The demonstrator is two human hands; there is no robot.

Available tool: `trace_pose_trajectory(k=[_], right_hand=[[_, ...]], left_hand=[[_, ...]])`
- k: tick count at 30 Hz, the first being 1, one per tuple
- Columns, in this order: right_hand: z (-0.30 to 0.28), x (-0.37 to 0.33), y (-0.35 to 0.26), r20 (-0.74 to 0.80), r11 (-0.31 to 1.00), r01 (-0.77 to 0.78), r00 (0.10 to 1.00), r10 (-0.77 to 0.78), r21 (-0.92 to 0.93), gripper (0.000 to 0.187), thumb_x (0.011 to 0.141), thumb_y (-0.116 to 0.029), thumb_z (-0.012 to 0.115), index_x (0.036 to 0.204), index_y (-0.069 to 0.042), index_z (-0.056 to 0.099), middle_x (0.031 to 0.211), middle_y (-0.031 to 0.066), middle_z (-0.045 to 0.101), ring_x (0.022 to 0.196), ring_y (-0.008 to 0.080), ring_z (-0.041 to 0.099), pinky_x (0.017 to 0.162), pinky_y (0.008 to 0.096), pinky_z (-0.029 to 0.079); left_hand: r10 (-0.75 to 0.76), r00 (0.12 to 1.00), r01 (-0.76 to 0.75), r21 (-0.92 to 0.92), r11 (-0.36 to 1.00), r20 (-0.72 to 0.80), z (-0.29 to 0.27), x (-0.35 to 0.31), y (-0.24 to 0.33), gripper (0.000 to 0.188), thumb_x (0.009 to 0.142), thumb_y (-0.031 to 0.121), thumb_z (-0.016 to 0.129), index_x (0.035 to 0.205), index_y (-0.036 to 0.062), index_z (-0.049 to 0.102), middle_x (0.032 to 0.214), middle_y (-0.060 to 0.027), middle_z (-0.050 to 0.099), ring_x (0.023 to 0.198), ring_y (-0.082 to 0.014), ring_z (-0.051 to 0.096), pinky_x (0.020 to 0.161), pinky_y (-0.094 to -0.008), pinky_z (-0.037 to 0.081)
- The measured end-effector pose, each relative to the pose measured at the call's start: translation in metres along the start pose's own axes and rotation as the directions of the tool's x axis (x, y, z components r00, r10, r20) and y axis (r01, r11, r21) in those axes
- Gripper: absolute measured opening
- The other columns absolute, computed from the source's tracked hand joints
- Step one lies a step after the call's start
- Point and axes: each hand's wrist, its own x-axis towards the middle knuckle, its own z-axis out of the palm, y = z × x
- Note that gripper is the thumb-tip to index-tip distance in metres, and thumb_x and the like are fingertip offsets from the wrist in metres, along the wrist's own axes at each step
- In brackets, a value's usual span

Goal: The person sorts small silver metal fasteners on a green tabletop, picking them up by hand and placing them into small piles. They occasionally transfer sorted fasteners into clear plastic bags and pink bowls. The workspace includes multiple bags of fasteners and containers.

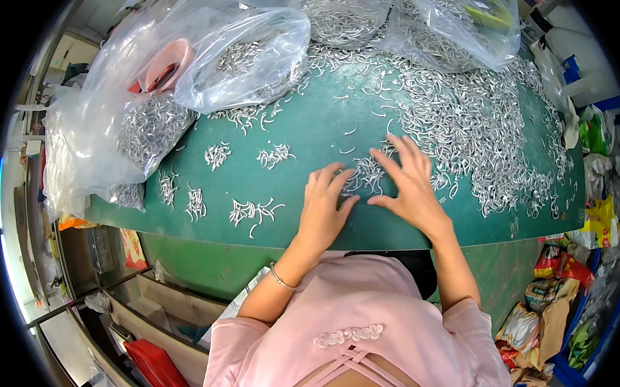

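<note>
Bits [368, 176] — sm., silvery, curved — btwn L hand [324, 205] & R hand [416, 191]; both hands' fingers [387, 164] apart

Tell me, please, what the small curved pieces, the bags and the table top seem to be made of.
Small curved pieces: probably metal, silvery, with bright glints; metallic-looking plastic is possible.
Bags: most likely plastic film, clear and glossy, since it creases and shows the pieces through it.
Table top: smooth green surface, perhaps painted board or a mat; the look leaves it open.
</note>
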Motion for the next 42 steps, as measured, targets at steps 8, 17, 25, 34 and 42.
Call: trace_pose_trajectory(k=[8, 17, 25, 34, 42], right_hand=[[-0.003, 0.000, 0.046, -0.226, 0.990, -0.102, 0.967, 0.122, 0.097, 0.018, 0.078, 0.003, 0.066, 0.095, -0.001, 0.062, 0.091, 0.0147, 0.060, 0.083, 0.0325, 0.058, 0.073, 0.0376, 0.048], [-0.034, -0.013, 0.045, -0.410, 0.947, -0.307, 0.878, 0.245, -0.093, 0.020, 0.082, 0.004, 0.059, 0.102, 0.001, 0.061, 0.098, 0.0157, 0.059, 0.093, 0.0327, 0.057, 0.083, 0.0419, 0.045], [-0.002, 0.004, 0.028, -0.203, 0.961, -0.159, 0.973, 0.113, -0.225, 0.015, 0.074, -0.007, 0.072, 0.086, -0.003, 0.064, 0.093, 0.0107, 0.058, 0.088, 0.0302, 0.052, 0.079, 0.0400, 0.042], [-0.014, -0.001, 0.032, -0.035, 0.456, -0.304, 0.800, 0.599, 0.837, 0.007, 0.093, -0.009, 0.057, 0.093, -0.002, 0.060, 0.073, 0.0004, 0.061, 0.060, 0.0065, 0.050, 0.055, 0.0214, 0.039], [-0.007, -0.005, -0.006, 0.118, 0.579, -0.361, 0.903, 0.413, 0.731, 0.009, 0.089, -0.007, 0.060, 0.096, -0.002, 0.064, 0.084, 0.0040, 0.065, 0.071, 0.0106, 0.056, 0.062, 0.0226, 0.042]], left_hand=[[0.073, 0.997, -0.075, -0.056, 0.996, -0.031, 0.012, 0.001, -0.012, 0.026, 0.077, -0.002, 0.068, 0.102, 0.0014, 0.061, 0.104, -0.0124, 0.059, 0.087, -0.0265, 0.057, 0.076, -0.0350, 0.046], [-0.275, 0.956, 0.239, -0.817, 0.524, 0.103, 0.003, 0.012, -0.006, 0.028, 0.092, -0.004, 0.054, 0.119, -0.0066, 0.058, 0.115, -0.0109, 0.062, 0.105, -0.0177, 0.060, 0.088, -0.0271, 0.049], [-0.196, 0.980, 0.161, -0.675, 0.720, 0.025, -0.006, 0.004, -0.003, 0.029, 0.090, -0.007, 0.054, 0.118, -0.0028, 0.060, 0.119, -0.0120, 0.060, 0.104, -0.0181, 0.060, 0.085, -0.0285, 0.049], [-0.127, 0.986, 0.152, -0.268, 0.951, 0.107, -0.005, -0.006, -0.004, 0.034, 0.081, -0.009, 0.061, 0.113, 0.0019, 0.060, 0.110, -0.0125, 0.058, 0.089, -0.0217, 0.060, 0.073, -0.0305, 0.049], [-0.274, 0.875, 0.481, -0.780, 0.400, 0.400, -0.010, 0.017, 0.003, 0.028, 0.097, 0.012, 0.051, 0.122, -0.0017, 0.055, 0.112, -0.0143, 0.060, 0.100, -0.0250, 0.061, 0.082, -0.0342, 0.052]])
